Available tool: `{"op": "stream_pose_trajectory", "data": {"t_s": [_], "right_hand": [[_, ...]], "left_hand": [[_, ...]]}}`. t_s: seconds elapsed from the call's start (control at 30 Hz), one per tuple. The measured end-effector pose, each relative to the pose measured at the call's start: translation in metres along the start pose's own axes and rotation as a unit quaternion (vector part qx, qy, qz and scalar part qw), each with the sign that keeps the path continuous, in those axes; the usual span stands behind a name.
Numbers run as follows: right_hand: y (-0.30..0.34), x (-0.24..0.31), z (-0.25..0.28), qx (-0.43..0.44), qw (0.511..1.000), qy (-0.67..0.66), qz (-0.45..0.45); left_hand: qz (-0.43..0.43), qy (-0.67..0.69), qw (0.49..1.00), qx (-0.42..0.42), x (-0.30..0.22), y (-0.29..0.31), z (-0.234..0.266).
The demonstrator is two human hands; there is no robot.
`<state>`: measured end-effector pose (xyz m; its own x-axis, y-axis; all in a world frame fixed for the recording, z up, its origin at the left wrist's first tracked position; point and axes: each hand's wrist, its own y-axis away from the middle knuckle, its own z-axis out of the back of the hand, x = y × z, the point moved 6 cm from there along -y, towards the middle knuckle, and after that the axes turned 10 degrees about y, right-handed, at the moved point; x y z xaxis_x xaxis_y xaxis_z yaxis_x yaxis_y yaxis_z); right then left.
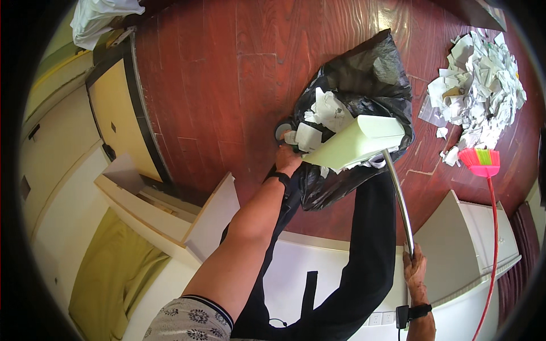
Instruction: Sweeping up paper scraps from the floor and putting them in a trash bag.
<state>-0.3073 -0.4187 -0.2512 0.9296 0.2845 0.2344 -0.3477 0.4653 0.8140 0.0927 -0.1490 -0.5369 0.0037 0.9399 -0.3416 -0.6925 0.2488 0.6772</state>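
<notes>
A black garbage bag [382,62] lies on the floor between my legs, its mouth spread and white paper scraps [329,111] inside. Over it rests a pale green dustpan [352,142], tilted, with its lower left edge among the paper. My right hand [416,267] is closed around the end of the dustpan's long metal handle. At the bag's left rim, beside the dustpan's edge, my left hand [289,159] is closed on the bag; its fingertips are partly hidden.
At the right is a large heap of torn white paper [480,85], with a pink and yellow broom [480,163] standing beside it on a red handle. Behind it stands a white cabinet [486,233]. An open drawer [153,213] juts out at the left. A white bag [102,20] is at the far left.
</notes>
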Motion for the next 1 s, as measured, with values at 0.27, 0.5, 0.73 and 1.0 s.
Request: {"op": "stream_pose_trajectory", "data": {"t_s": [0.27, 0.5, 0.73, 1.0], "right_hand": [[-0.002, -0.033, -0.003, 0.052, 0.995, 0.001, -0.082], [-0.011, -0.015, 0.014, 0.042, 0.996, 0.040, -0.072], [-0.015, -0.024, 0.015, 0.042, 0.994, 0.079, -0.061], [-0.016, -0.040, 0.017, 0.029, 0.996, 0.065, -0.059]], "left_hand": [[-0.015, -0.048, 0.996, 0.075, -0.017, 0.001, -0.005], [0.031, 0.016, 0.969, 0.245, 0.006, -0.004, -0.023], [0.304, 0.271, 0.887, 0.217, 0.061, -0.014, -0.033], [0.035, -0.048, 0.978, 0.202, -0.008, -0.020, -0.045]]}}
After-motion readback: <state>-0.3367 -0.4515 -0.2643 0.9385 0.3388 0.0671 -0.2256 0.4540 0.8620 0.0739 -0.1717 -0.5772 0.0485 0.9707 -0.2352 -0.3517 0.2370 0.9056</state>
